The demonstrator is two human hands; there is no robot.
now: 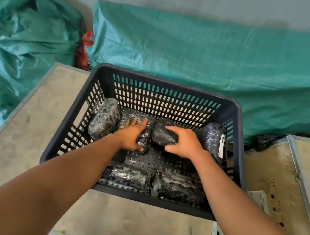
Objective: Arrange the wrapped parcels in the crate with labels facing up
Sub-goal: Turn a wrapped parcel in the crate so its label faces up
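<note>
Gripping glossy lumpy parcel (164, 136) w/ curled R hand (185, 143) — L hand (131, 134) splayed, prob. pressing flat parcel (145, 135) in slotted crate (236, 115).

One dark slotted plastic crate (174, 80) holds six black plastic-wrapped parcels (104, 118): four from nine to three o'clock, two at six. Two green woven sacks (197, 50) lie at twelve.

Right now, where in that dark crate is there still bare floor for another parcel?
One bare strip of the dark slotted plastic crate floor, between the black wrapped parcels under both hands and the near-wall pair. Back row and near wall are crowded.
</note>
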